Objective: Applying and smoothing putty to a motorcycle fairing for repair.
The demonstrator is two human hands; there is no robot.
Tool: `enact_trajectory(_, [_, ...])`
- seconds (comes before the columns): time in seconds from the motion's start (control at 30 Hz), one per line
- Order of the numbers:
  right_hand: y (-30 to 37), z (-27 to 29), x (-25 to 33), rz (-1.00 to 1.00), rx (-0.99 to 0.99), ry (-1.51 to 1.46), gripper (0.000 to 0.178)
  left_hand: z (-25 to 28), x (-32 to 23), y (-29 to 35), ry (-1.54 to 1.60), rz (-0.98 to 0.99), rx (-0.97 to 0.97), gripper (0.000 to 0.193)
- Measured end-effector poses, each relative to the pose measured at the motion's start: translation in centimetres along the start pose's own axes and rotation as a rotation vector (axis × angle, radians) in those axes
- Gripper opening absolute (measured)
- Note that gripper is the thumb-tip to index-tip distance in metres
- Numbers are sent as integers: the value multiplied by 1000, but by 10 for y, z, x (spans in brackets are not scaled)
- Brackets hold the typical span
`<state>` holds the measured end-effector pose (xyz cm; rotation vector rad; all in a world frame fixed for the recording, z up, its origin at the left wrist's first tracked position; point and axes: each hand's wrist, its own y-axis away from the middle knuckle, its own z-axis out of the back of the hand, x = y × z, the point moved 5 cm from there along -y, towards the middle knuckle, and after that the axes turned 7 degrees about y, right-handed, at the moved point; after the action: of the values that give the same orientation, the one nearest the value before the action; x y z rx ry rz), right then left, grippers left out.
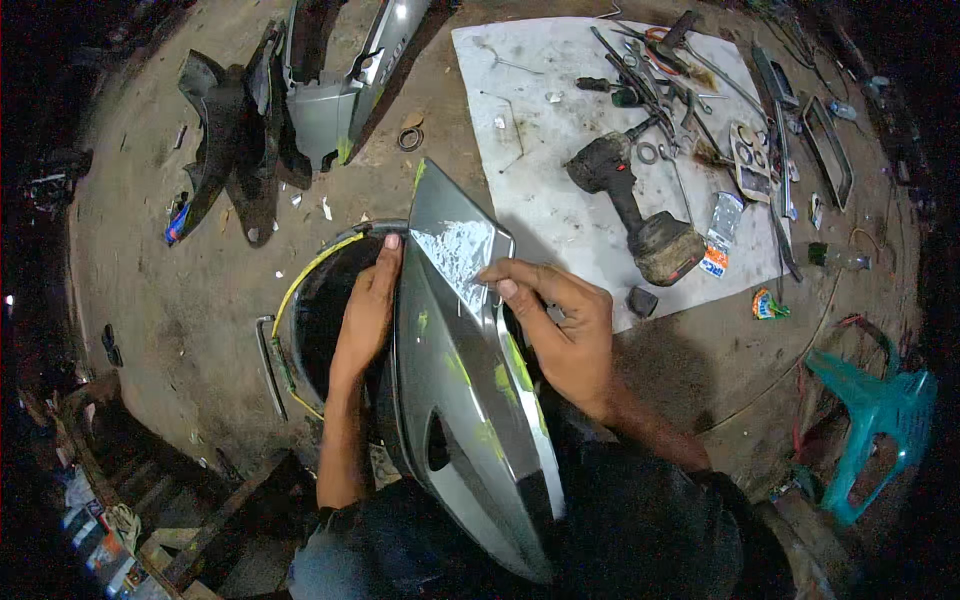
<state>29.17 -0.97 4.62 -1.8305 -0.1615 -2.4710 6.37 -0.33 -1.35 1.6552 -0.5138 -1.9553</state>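
A long grey motorcycle fairing panel (455, 400) with yellow-green smears lies tilted across my lap, its pointed end away from me. Near that end is a triangular patch (455, 255) of scratched, whitish surface. My left hand (367, 310) grips the panel's left edge, thumb up by the rim, its other fingers mostly hidden. With thumb and forefinger pinched together, my right hand (565, 315) touches the lower right of the whitish patch. Whatever sits in that pinch, if anything, is too small to make out. Behind the panel at the left stands a round black tub (312, 325) with a yellow strip along its rim.
On a white sheet (540, 180) at the far right lie a cordless impact driver (635, 205), pliers, wrenches and several small parts. Another grey panel (325, 105) and a black plastic part (215, 150) rest at the far left. A teal plastic part (870, 430) stands at the right.
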Motion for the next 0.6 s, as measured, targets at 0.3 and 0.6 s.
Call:
enact_trajectory(0.3, [3,1,2,-7,109,21,17,6,8,-4,-89,-61,-80,71])
enact_trajectory(0.6, [7,1,1,-14,74,10,17,1,0,-3,-8,-56,30,65])
